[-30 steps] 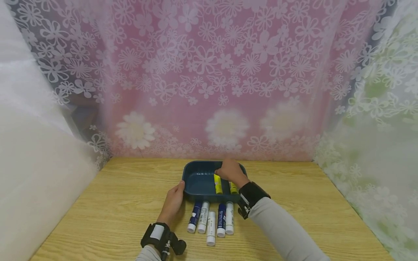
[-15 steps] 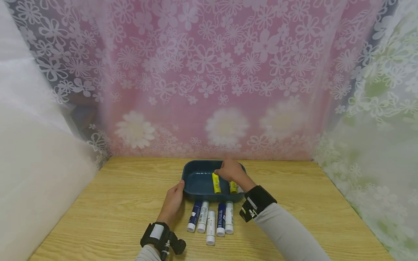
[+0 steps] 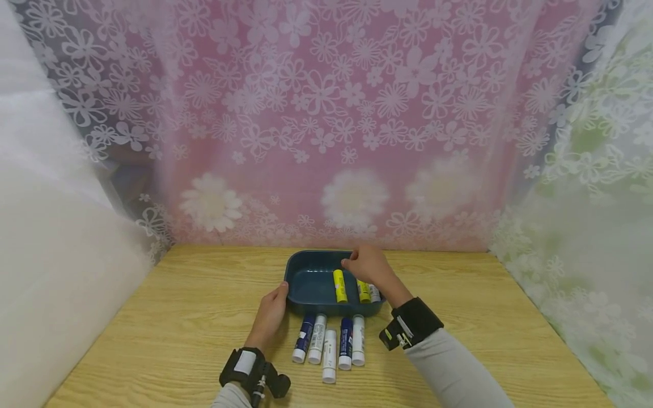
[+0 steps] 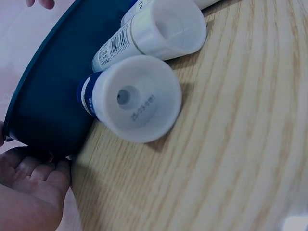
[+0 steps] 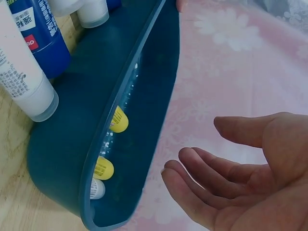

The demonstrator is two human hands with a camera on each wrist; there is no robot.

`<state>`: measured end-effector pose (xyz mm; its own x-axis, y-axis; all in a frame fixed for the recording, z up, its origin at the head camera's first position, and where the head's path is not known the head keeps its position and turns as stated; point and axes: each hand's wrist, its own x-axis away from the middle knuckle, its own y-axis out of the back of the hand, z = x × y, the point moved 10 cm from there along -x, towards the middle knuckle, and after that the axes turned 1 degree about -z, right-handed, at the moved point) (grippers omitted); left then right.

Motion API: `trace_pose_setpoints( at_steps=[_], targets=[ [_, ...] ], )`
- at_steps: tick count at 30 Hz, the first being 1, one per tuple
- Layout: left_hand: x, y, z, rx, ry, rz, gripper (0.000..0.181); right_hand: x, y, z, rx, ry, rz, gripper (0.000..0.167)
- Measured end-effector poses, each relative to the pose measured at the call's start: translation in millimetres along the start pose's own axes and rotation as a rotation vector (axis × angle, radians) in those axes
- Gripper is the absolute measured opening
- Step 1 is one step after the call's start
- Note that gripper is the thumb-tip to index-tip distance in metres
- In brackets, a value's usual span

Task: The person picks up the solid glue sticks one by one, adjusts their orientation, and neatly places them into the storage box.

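Observation:
A dark teal tray [image 3: 326,309] holds two yellow tubes, one [image 3: 339,285] near its middle and another [image 3: 363,290] beside a white tube [image 3: 374,293] at the right. My left hand [image 3: 270,315] grips the tray's left end, thumb at the rim and fingers beneath, as the left wrist view shows [image 4: 36,180]. My right hand [image 3: 371,266] hovers over the tray's right part, holding nothing; in the right wrist view the hand [image 5: 240,178] has loosely bent, parted fingers. Several blue and white glue tubes [image 3: 329,356] lie before the tray.
The wood-grain table [image 3: 204,317] extends to both sides of the tray. A pink floral curtain [image 3: 306,141] hangs behind it, with pale sheets at the left [image 3: 61,238] and right [image 3: 586,255].
My right hand has let go of the middle yellow tube, which lies in the tray, and has moved slightly up and right. My left hand has stayed on the tray.

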<state>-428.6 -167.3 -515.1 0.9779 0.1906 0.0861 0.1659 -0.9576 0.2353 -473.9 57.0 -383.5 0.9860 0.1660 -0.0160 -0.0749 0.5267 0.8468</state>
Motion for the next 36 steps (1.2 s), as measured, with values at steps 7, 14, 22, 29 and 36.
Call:
trace_pose_setpoints(
  at_steps=[7,14,22,29,36],
  targets=[
    [2.2,-0.1,0.2,-0.001,0.014,0.008,0.066,16.2,7,6,-0.015,0.036,-0.05,0.029],
    [2.1,0.0,1.0,-0.005,0.014,-0.001,0.066,35.5,10,17,-0.029,0.059,-0.073,0.025],
    [2.5,-0.6,-1.3,0.0,0.003,0.006,0.066,55.7,12,20,0.012,0.062,-0.064,0.019],
    [2.1,1.5,-2.2,-0.007,-0.009,-0.001,0.065,66.9,-10,14,0.083,0.064,0.015,0.038],
    [1.0,0.3,-1.2,-0.002,-0.002,0.001,0.067,76.2,-28,4,0.173,0.024,0.129,0.04]
  ],
)
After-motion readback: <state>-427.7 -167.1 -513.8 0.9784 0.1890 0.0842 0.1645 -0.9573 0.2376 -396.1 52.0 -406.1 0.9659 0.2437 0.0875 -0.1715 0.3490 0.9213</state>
